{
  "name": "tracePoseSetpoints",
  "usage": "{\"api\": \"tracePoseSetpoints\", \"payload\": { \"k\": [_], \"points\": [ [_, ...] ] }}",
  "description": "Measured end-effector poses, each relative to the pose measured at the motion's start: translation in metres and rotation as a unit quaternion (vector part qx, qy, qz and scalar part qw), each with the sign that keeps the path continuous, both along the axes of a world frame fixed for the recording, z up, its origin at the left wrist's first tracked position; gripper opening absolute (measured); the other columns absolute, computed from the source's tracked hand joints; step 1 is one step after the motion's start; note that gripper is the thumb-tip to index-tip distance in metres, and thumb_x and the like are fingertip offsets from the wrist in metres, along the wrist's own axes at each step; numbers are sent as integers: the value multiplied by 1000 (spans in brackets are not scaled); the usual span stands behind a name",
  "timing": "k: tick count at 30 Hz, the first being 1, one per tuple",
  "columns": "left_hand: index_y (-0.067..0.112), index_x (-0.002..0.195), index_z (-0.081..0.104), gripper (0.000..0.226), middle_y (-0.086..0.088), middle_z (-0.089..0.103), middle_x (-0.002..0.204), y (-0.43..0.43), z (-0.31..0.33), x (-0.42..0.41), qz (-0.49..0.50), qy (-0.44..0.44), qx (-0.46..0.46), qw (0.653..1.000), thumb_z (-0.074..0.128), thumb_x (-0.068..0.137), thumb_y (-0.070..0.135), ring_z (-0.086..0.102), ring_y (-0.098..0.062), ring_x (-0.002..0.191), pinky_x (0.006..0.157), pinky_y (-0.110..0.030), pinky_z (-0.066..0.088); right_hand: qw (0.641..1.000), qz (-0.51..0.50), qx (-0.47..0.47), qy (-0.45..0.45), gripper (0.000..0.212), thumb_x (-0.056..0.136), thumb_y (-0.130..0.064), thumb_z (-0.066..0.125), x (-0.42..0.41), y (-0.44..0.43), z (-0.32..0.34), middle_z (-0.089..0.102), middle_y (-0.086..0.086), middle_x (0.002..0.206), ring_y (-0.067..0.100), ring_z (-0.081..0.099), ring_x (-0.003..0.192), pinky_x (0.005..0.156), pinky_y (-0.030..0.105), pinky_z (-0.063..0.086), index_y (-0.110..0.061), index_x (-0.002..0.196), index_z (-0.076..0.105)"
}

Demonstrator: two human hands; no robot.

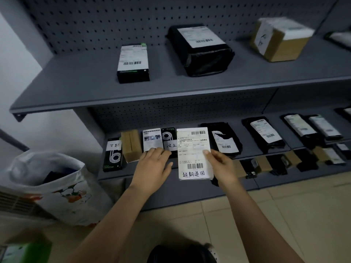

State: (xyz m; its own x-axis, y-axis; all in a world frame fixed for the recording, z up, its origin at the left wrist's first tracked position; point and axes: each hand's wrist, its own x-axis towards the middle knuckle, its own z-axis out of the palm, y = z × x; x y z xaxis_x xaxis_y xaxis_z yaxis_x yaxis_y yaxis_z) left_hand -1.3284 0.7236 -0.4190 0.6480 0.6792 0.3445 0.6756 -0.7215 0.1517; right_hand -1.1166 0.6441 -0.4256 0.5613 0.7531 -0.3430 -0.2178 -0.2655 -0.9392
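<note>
My right hand [221, 164] grips a flat parcel with a white shipping label [193, 152], thumb on its right edge, holding it over the front of the lower shelf [114, 173]. Handwritten characters run along the label's bottom. My left hand [154, 166] lies with straight fingers on the small boxes to the left, its fingertips touching a white-labelled box [152, 138] and a black box with a handwritten tag [169, 138].
More parcels line the lower shelf: a black box [113, 154], a brown carton [131, 145], black bags [225, 140] to the right. The upper shelf [76, 86] carries a black box [133, 63], a black bag [201, 48] and a cardboard box [279, 38]. A white sack [57, 186] stands on the floor left.
</note>
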Motion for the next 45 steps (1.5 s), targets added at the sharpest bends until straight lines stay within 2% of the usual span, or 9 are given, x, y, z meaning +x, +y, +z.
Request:
{"api": "tracePoseSetpoints", "payload": {
  "k": [5, 11, 15, 19, 23, 27, 32, 36, 45],
  "points": [
    [17, 106, 64, 33, 0, 62, 99, 12, 11, -18, -51, 10, -2, 999, 43, 90, 35, 58, -22, 91, 76, -35, 48, 999, -41, 21, 9, 19, 90, -26, 68, -28, -8, 10, 75, 1, 101, 15, 71, 93, 87, 35, 56, -15, 106, 70],
    [16, 108, 64, 35, 0, 61, 104, 17, 13, -9, -111, 4, -19, 994, 41, 89, 35, 59, -22, 93, 77, -36, 50, 992, -107, 45, 52, 30, 90, -24, 68, -38, -27, 12, 74, 4, 106, 21, 71, 100, 94, 45, 54, -9, 117, 66],
    [15, 110, 64, 27, -1, 61, 106, 9, 16, 16, -167, -9, -11, 986, 57, 87, 29, 60, -23, 94, 79, -37, 51, 988, -138, 50, 41, 27, 93, -23, 65, -25, -52, 17, 73, 6, 111, 25, 68, 105, 98, 51, 51, -10, 116, 68],
    [14, 110, 65, 37, -1, 62, 105, -2, 34, 50, -219, -4, 4, 976, 42, 89, 33, 60, -23, 93, 79, -37, 52, 978, -188, 72, 52, 27, 94, -22, 62, -2, -86, 28, 71, 8, 114, 28, 67, 108, 93, 49, 53, -11, 118, 67],
    [13, 111, 64, 38, -2, 62, 104, -22, 54, 96, -263, -6, 15, 965, 41, 89, 33, 59, -23, 92, 77, -37, 50, 969, -228, 84, 48, 32, 92, -28, 63, 31, -126, 39, 71, 5, 116, 27, 67, 108, 88, 50, 55, -14, 120, 65],
    [13, 109, 64, 36, -1, 62, 102, -63, 71, 156, -308, -17, 17, 951, 43, 88, 32, 60, -24, 93, 78, -37, 50, 952, -283, 103, 56, 32, 93, -29, 62, 72, -180, 53, 70, 5, 118, 27, 66, 110, 85, 47, 55, -16, 123, 64],
    [13, 109, 63, 33, -1, 60, 98, -130, 87, 231, -362, -50, 36, 930, 47, 88, 32, 57, -22, 90, 76, -35, 48, 926, -346, 124, 84, 34, 95, -28, 60, 127, -257, 69, 69, 8, 119, 33, 63, 114, 99, 58, 47, -14, 125, 63],
    [13, 110, 63, 34, -1, 60, 100, -192, 96, 300, -393, -76, 44, 915, 46, 88, 32, 55, -20, 93, 80, -33, 43, 907, -384, 150, 89, 34, 96, -26, 57, 177, -326, 81, 70, 11, 118, 35, 63, 114, 97, 60, 47, -10, 125, 62],
    [15, 109, 62, 34, 0, 60, 100, -312, 103, 429, -467, -40, 25, 883, 45, 88, 34, 58, -23, 93, 75, -36, 47, 849, -489, 182, 90, 41, 90, -23, 65, 272, -457, 91, 69, 12, 118, 36, 60, 117, 98, 64, 43, -6, 128, 58]
  ]
}}
